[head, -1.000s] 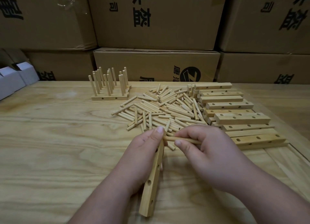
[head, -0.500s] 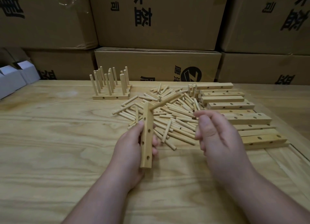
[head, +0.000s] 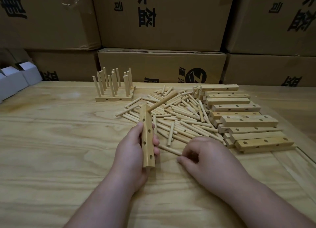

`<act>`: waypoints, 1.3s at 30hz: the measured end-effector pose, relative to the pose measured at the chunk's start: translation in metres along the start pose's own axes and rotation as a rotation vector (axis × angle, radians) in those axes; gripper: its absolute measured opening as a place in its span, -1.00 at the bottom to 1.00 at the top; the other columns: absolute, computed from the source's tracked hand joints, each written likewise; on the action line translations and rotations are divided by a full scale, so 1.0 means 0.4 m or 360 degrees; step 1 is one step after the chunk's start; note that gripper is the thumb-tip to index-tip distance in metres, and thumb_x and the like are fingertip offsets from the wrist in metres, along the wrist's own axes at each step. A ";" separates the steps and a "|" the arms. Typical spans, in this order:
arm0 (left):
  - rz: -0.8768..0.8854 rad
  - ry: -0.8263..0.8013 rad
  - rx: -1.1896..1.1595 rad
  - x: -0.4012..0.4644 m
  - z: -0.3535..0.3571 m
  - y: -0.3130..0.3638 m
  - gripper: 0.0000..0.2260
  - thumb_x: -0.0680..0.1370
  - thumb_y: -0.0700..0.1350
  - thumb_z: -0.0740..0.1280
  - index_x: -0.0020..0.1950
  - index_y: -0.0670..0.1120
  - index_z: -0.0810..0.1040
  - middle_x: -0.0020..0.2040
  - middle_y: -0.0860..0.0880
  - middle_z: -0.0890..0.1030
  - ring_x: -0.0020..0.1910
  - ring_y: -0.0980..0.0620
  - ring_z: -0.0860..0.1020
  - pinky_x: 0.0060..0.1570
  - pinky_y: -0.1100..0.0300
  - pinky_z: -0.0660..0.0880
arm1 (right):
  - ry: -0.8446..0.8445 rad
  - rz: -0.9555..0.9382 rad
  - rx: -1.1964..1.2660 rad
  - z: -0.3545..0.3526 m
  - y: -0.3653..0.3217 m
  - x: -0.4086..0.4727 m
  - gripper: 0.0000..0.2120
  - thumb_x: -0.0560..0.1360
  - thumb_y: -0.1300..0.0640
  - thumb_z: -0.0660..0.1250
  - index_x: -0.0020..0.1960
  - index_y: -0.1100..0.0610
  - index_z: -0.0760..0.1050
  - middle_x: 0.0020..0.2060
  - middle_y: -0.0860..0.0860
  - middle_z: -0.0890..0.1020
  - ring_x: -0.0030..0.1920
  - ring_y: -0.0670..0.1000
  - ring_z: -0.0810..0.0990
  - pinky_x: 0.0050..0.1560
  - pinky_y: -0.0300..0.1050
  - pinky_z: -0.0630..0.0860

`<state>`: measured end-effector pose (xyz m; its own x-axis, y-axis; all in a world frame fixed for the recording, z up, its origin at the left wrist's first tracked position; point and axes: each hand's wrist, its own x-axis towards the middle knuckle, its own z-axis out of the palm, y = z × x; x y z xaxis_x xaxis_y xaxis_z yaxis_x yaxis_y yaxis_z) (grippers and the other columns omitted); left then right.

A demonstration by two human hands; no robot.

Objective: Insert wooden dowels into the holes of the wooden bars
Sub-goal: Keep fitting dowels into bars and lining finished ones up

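Observation:
My left hand (head: 131, 152) grips a wooden bar (head: 146, 135) with several holes, held nearly upright above the table. One dowel (head: 162, 101) sticks out of the bar's top hole, slanting up to the right. My right hand (head: 203, 154) is down on the table with its fingers curled round the end of a loose dowel (head: 170, 149) at the near edge of the dowel pile (head: 181, 118). A stack of empty bars (head: 239, 115) lies to the right of the pile.
Finished bars with upright dowels (head: 114, 89) stand at the back left of the wooden table (head: 51, 142). Cardboard boxes (head: 162, 65) wall off the far side. White boxes (head: 15, 80) sit at the far left.
The right hand pushed a dowel into the bar's top hole, let go, then dropped to the table onto a loose dowel. The left hand raised the bar more upright.

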<state>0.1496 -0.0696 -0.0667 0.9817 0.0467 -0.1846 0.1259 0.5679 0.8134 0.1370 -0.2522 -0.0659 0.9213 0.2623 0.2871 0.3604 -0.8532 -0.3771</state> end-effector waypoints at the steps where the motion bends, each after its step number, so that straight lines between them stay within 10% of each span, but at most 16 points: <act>1: 0.0000 0.0000 0.0005 0.000 0.000 0.000 -0.67 0.68 0.07 0.16 -0.04 -0.10 0.61 -0.39 -0.08 0.49 -0.56 0.03 0.40 -0.59 0.25 0.35 | 0.0005 0.0023 0.0025 0.000 0.000 0.001 -0.87 0.47 -0.14 0.43 -0.07 -0.11 0.57 -0.21 -0.24 0.53 -0.12 -0.19 0.50 -0.05 -0.14 0.54; 39: 0.0213 0.0004 0.0299 -0.008 0.006 -0.010 -0.69 0.63 0.04 0.29 -0.21 -0.02 0.72 -0.38 -0.08 0.54 -0.51 0.05 0.45 -0.52 0.25 0.39 | 0.0625 -0.0323 0.0548 -0.020 0.013 0.000 -0.86 0.53 0.12 0.35 0.05 0.04 0.65 -0.11 -0.29 0.59 -0.07 -0.29 0.56 -0.06 -0.50 0.38</act>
<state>0.1463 -0.0739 -0.0679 0.9911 0.1135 -0.0694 0.0193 0.3938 0.9190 0.1376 -0.2601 -0.0609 0.7285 0.1619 0.6656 0.6125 -0.5891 -0.5271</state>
